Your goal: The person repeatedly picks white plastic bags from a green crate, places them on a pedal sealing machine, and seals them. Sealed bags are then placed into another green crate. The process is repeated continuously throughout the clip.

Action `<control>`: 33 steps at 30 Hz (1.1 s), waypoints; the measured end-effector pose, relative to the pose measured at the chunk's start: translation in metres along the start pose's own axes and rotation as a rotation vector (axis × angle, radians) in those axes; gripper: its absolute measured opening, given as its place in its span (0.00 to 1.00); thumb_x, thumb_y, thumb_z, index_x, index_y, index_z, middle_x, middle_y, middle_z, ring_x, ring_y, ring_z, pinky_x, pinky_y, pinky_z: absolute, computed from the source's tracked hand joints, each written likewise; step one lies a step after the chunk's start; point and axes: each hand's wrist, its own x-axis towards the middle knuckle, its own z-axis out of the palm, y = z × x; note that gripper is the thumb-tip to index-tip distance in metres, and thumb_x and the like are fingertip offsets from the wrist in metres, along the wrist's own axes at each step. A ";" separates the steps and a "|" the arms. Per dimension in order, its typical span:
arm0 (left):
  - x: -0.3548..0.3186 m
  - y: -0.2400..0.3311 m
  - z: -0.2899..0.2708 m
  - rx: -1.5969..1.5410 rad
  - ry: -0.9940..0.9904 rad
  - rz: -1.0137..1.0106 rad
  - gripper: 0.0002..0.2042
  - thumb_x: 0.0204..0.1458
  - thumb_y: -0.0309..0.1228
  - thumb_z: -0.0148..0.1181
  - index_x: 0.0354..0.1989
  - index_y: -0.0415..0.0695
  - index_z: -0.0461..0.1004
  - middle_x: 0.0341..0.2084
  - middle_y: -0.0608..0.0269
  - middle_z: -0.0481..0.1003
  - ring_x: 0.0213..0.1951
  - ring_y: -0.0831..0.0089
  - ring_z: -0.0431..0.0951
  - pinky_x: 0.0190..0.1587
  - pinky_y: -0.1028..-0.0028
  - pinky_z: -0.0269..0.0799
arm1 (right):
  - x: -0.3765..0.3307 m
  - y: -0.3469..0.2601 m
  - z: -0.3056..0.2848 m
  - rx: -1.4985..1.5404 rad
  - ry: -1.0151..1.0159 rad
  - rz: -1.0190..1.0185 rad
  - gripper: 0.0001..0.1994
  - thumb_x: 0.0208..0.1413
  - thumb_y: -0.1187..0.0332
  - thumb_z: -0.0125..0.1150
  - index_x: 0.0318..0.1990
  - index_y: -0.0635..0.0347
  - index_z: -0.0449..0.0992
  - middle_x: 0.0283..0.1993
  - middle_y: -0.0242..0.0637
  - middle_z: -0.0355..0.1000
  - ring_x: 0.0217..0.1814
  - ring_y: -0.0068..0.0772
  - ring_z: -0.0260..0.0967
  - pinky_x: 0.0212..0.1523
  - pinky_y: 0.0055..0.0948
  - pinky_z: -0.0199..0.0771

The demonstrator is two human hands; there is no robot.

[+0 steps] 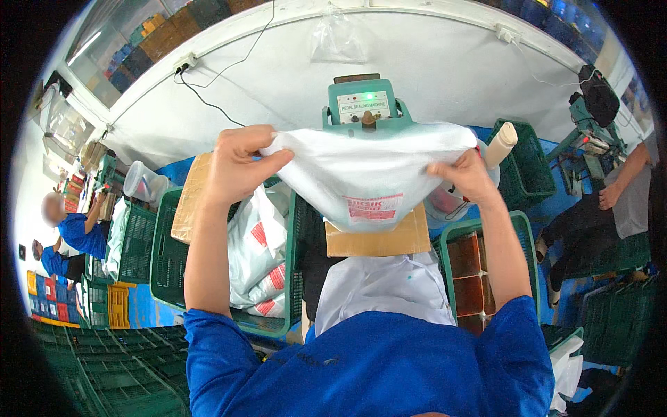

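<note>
A white plastic bag [368, 174] with a red printed label is stretched between my two hands. My left hand [243, 163] pinches its upper left corner between thumb and fingers. At the opposite corner, my right hand [469, 174] grips the edge in the same way. The bag's top edge lies against the front of a green heat-sealing machine [361, 104] with a lit green light; the bag hides the machine's jaws. Below the bag's rounded bottom sits a brown cardboard piece [379, 240].
Left of me, a green crate [295, 278] holds several similar bags [257, 250]. On the right, another green crate [524, 236] contains brown blocks or boxes [469, 274]. A cream roll [501, 142] stands near my right hand. Co-workers sit at both sides.
</note>
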 end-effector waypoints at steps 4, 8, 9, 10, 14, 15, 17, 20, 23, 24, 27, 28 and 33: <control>-0.002 0.002 0.015 -0.257 0.230 -0.118 0.09 0.38 0.19 0.66 0.21 0.36 0.68 0.17 0.69 0.68 0.23 0.83 0.68 0.25 0.77 0.65 | 0.005 0.021 -0.008 0.082 0.036 0.059 0.13 0.53 0.67 0.62 0.40 0.70 0.76 0.36 0.34 0.76 0.35 0.20 0.70 0.39 0.22 0.71; -0.024 -0.016 0.062 -0.522 0.498 -0.180 0.10 0.42 0.19 0.67 0.34 0.36 0.74 0.31 0.64 0.75 0.36 0.75 0.75 0.41 0.73 0.72 | 0.016 0.030 -0.003 0.146 0.037 0.057 0.12 0.53 0.67 0.61 0.38 0.70 0.76 0.35 0.34 0.76 0.34 0.18 0.70 0.36 0.21 0.71; -0.036 -0.024 0.075 -0.527 0.508 -0.187 0.10 0.44 0.20 0.65 0.35 0.36 0.74 0.33 0.64 0.76 0.38 0.75 0.74 0.43 0.73 0.70 | 0.017 0.032 -0.002 0.123 0.077 0.071 0.12 0.54 0.67 0.61 0.38 0.70 0.76 0.35 0.34 0.76 0.34 0.18 0.70 0.36 0.21 0.71; -0.048 -0.032 0.089 -0.541 0.370 -0.293 0.10 0.46 0.21 0.64 0.37 0.36 0.74 0.35 0.64 0.76 0.40 0.76 0.74 0.45 0.74 0.69 | 0.017 0.035 -0.001 0.114 0.102 0.080 0.13 0.54 0.67 0.61 0.39 0.70 0.76 0.35 0.35 0.76 0.33 0.18 0.70 0.35 0.21 0.71; -0.078 -0.070 0.110 -0.572 0.140 -0.480 0.11 0.54 0.28 0.58 0.43 0.37 0.74 0.40 0.66 0.76 0.43 0.81 0.71 0.47 0.78 0.65 | 0.012 0.049 -0.007 0.375 0.120 0.089 0.13 0.54 0.67 0.60 0.42 0.69 0.74 0.38 0.34 0.75 0.38 0.20 0.70 0.39 0.22 0.71; -0.082 -0.072 0.117 -0.540 0.144 -0.502 0.11 0.55 0.29 0.57 0.43 0.37 0.74 0.39 0.67 0.76 0.42 0.81 0.71 0.47 0.78 0.65 | 0.006 0.054 -0.007 0.233 0.097 0.159 0.13 0.55 0.68 0.59 0.43 0.68 0.74 0.39 0.33 0.75 0.40 0.20 0.70 0.41 0.23 0.70; -0.079 -0.073 0.126 -0.561 0.229 -0.434 0.11 0.57 0.31 0.55 0.43 0.37 0.74 0.39 0.67 0.76 0.41 0.83 0.71 0.46 0.79 0.65 | -0.006 0.066 -0.006 0.005 0.039 0.199 0.13 0.56 0.68 0.58 0.46 0.67 0.73 0.41 0.31 0.74 0.44 0.21 0.69 0.46 0.25 0.69; -0.062 -0.066 0.135 -0.531 0.339 -0.560 0.13 0.58 0.32 0.52 0.44 0.35 0.73 0.37 0.66 0.76 0.39 0.83 0.70 0.44 0.81 0.65 | -0.016 0.090 0.004 0.037 0.018 0.141 0.14 0.58 0.68 0.54 0.49 0.66 0.71 0.41 0.30 0.74 0.44 0.19 0.66 0.46 0.23 0.66; -0.047 -0.063 0.132 -0.451 0.360 -0.620 0.15 0.59 0.35 0.50 0.43 0.33 0.72 0.37 0.64 0.75 0.38 0.82 0.70 0.42 0.81 0.65 | -0.015 0.105 0.013 0.121 0.136 0.154 0.13 0.59 0.68 0.53 0.48 0.66 0.72 0.40 0.29 0.73 0.41 0.17 0.65 0.44 0.21 0.65; -0.047 -0.063 0.130 -0.470 0.385 -0.595 0.15 0.59 0.35 0.50 0.43 0.33 0.72 0.37 0.64 0.75 0.37 0.82 0.70 0.42 0.80 0.65 | -0.013 0.108 0.016 0.222 0.162 0.090 0.13 0.59 0.68 0.53 0.47 0.66 0.73 0.39 0.28 0.73 0.40 0.17 0.65 0.43 0.21 0.65; -0.057 -0.058 0.132 -0.456 0.459 -0.659 0.16 0.59 0.35 0.49 0.42 0.30 0.72 0.35 0.64 0.75 0.37 0.80 0.70 0.42 0.78 0.65 | -0.014 0.108 0.028 0.099 0.242 0.049 0.12 0.58 0.67 0.53 0.45 0.67 0.73 0.38 0.29 0.73 0.40 0.18 0.66 0.43 0.20 0.65; -0.065 -0.054 0.135 -0.414 0.449 -0.704 0.16 0.59 0.35 0.50 0.42 0.30 0.72 0.36 0.64 0.75 0.38 0.79 0.70 0.42 0.78 0.65 | -0.013 0.106 0.032 -0.104 0.271 0.180 0.12 0.58 0.68 0.54 0.45 0.66 0.73 0.38 0.33 0.74 0.40 0.18 0.66 0.42 0.20 0.65; -0.077 -0.043 0.145 -0.496 0.423 -0.685 0.16 0.58 0.36 0.53 0.42 0.31 0.72 0.35 0.64 0.75 0.37 0.80 0.70 0.41 0.78 0.65 | -0.012 0.091 0.043 -0.100 0.375 0.143 0.10 0.58 0.66 0.54 0.39 0.66 0.73 0.28 0.33 0.71 0.32 0.18 0.62 0.36 0.21 0.65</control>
